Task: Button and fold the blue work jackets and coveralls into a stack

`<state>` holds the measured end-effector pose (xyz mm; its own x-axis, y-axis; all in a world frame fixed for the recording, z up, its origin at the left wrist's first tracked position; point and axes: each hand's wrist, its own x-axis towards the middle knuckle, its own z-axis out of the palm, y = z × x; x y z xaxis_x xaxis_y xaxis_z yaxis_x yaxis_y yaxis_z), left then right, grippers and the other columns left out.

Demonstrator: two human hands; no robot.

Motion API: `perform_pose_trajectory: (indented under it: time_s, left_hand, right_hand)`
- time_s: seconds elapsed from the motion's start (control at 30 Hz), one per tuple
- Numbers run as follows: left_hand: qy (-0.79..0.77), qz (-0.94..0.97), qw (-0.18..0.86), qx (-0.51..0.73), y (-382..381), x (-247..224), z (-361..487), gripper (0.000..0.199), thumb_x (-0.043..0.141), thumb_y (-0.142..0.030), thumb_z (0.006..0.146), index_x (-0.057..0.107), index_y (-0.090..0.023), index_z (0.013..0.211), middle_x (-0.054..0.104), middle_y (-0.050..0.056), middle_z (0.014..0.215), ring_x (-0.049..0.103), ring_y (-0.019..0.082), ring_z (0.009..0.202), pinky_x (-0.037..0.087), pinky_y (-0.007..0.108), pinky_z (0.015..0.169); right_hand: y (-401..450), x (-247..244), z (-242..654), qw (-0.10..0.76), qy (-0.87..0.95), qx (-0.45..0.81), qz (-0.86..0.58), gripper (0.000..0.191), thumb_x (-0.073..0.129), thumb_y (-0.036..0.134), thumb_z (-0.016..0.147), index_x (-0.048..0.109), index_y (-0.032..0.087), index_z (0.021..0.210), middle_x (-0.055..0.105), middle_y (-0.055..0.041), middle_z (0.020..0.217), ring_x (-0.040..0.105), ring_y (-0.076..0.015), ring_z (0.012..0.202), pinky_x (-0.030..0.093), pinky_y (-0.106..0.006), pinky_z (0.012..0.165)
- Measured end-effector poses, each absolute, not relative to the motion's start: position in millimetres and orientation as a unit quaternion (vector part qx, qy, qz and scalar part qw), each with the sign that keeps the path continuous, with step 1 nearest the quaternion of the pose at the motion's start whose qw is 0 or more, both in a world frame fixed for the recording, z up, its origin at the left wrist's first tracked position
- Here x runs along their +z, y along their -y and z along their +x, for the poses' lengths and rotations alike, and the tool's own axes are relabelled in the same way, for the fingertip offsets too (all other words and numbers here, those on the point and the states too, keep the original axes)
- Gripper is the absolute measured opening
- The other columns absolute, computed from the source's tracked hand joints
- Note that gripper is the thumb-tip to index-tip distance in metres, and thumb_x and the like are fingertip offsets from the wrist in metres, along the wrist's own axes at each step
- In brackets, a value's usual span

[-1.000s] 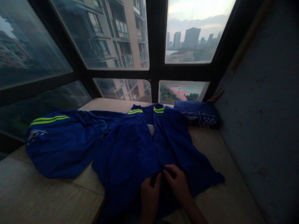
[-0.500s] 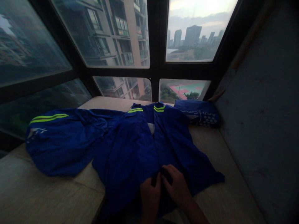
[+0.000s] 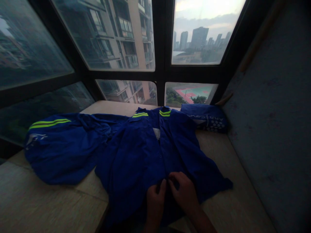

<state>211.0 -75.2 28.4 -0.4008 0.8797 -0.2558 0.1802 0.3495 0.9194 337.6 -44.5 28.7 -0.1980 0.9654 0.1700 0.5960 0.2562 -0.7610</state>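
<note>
A blue jacket (image 3: 136,155) with yellow-green stripes at its shoulders lies spread out, collar towards the window, its two front edges side by side. Low on the front opening, my left hand (image 3: 155,196) pinches the left front edge between thumb and fingers. Just to its right, my right hand (image 3: 182,189) pinches the other edge, thumb and forefinger together. The fingertips of both hands nearly meet at the opening. Whatever small part of the cloth lies between them is too dark to make out.
Blue cloth with stripes and a pale print (image 3: 63,145) is bunched at the left. A folded blue bundle with white lettering (image 3: 206,118) sits at the back right. Dark-framed windows (image 3: 165,72) stand behind the pale ledge (image 3: 218,149); a wall (image 3: 272,123) rises at right.
My fingertips have shifted slightly around the front opening, and the gap between my hands is a little wider. The jacket lies almost as before.
</note>
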Motion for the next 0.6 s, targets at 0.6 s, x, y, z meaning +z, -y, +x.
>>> perform_pose_trajectory:
  time_s: [0.6]
  left_hand:
    - [-0.693,0.217,0.44,0.528,76,10,216,0.05,0.079,-0.058,0.061,0.073,-0.01,0.073,0.071,0.01,0.068,0.068,0.028,0.071,0.054,0.037,0.068]
  right_hand:
    - [52,21,327,0.413,0.648,0.326,-0.551,0.018,0.053,0.026,0.091,0.069,0.022,0.083,0.071,-0.005,0.085,0.066,-0.0204,0.084,0.048,-0.03,0.079]
